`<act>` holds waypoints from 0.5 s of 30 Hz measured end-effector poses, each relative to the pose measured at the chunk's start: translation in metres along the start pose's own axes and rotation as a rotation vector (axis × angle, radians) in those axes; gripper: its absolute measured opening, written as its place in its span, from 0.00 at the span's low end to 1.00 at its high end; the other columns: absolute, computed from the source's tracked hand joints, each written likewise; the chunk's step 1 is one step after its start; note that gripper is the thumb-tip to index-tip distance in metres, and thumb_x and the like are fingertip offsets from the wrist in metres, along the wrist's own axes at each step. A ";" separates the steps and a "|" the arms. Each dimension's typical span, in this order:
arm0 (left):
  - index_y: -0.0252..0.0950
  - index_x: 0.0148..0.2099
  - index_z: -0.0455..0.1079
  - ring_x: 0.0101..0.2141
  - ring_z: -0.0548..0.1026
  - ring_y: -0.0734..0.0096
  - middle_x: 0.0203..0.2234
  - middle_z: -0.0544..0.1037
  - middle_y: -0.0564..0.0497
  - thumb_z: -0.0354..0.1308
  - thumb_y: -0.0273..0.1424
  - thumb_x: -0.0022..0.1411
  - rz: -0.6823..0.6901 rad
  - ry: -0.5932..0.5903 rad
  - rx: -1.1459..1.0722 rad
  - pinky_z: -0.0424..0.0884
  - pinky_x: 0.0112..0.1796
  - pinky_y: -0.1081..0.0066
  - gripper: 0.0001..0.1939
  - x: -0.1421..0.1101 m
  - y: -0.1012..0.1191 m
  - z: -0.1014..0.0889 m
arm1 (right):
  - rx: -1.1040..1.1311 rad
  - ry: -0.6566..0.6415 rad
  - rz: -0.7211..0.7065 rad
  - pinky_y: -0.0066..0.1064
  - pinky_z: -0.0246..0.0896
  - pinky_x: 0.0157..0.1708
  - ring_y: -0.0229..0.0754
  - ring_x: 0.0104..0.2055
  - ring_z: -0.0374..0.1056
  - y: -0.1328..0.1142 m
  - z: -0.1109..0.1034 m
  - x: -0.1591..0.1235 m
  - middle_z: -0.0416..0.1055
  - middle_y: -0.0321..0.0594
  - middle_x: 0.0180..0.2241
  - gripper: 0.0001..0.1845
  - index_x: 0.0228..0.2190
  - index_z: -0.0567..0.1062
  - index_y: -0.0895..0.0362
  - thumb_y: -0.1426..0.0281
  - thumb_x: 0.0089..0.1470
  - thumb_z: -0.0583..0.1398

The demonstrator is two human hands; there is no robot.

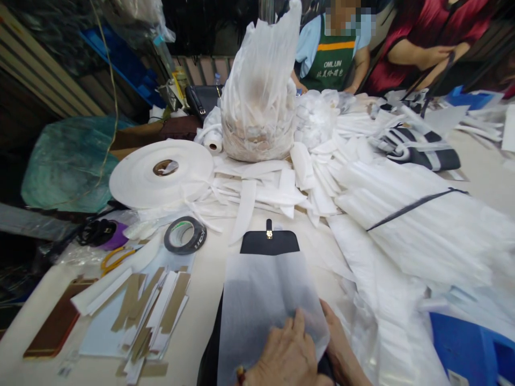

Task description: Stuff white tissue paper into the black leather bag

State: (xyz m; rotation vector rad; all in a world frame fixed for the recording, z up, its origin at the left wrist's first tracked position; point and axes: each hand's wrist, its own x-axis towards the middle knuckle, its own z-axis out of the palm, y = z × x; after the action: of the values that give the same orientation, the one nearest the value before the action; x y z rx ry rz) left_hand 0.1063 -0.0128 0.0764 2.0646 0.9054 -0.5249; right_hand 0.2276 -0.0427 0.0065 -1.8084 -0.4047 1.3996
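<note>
A black leather flap [269, 243] with a small gold clasp lies on the table in front of me. A translucent white sheet [257, 300] covers most of it. My left hand [285, 351] rests on the sheet's lower right part, fingers curled and pressing it down. My right hand [337, 338] sits just behind it at the sheet's right edge, with its fingers tucked under the sheet against the black piece. Most of the right hand is hidden.
A roll of black tape [185, 235] and a large white tape reel [161, 174] lie to the left, with card strips [153, 308], yellow scissors [116, 257] and a brown board [56, 324]. White wrapped stacks [422, 225] fill the right. A stuffed plastic bag [259, 102] stands behind. Two people work at the far side.
</note>
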 end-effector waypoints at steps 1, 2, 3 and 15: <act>0.26 0.50 0.67 0.53 0.64 0.44 0.57 0.58 0.32 0.52 0.27 0.58 0.014 0.007 -0.010 0.67 0.48 0.50 0.18 -0.005 -0.008 0.000 | 0.021 -0.013 0.024 0.37 0.66 0.38 0.52 0.38 0.72 -0.002 0.000 -0.001 0.77 0.42 0.29 0.25 0.37 0.68 0.58 0.65 0.32 0.63; 0.28 0.50 0.68 0.52 0.65 0.45 0.56 0.61 0.33 0.53 0.30 0.58 0.022 0.053 -0.008 0.67 0.49 0.51 0.18 -0.011 -0.017 -0.001 | 0.037 -0.022 0.037 0.37 0.66 0.39 0.53 0.39 0.72 -0.004 0.000 -0.001 0.77 0.41 0.28 0.26 0.37 0.68 0.58 0.65 0.31 0.64; 0.29 0.50 0.68 0.52 0.65 0.46 0.55 0.62 0.34 0.54 0.33 0.58 0.019 0.145 0.011 0.66 0.50 0.50 0.18 -0.015 -0.027 -0.002 | 0.040 -0.033 0.040 0.37 0.66 0.40 0.53 0.40 0.71 -0.005 0.000 0.000 0.77 0.42 0.28 0.26 0.36 0.68 0.57 0.66 0.31 0.65; 0.26 0.44 0.69 0.42 0.72 0.47 0.37 0.75 0.36 0.64 0.37 0.48 -0.212 0.329 -0.066 0.65 0.44 0.56 0.24 0.053 -0.085 -0.102 | -0.050 0.021 0.041 0.35 0.67 0.31 0.51 0.32 0.73 0.004 -0.003 0.011 0.77 0.41 0.29 0.26 0.34 0.71 0.58 0.63 0.28 0.66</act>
State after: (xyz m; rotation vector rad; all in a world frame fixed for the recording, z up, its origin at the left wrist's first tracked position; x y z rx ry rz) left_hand 0.0823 0.1274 0.0604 2.0398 1.3266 -0.2628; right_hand 0.2336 -0.0387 -0.0035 -1.8797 -0.3974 1.4083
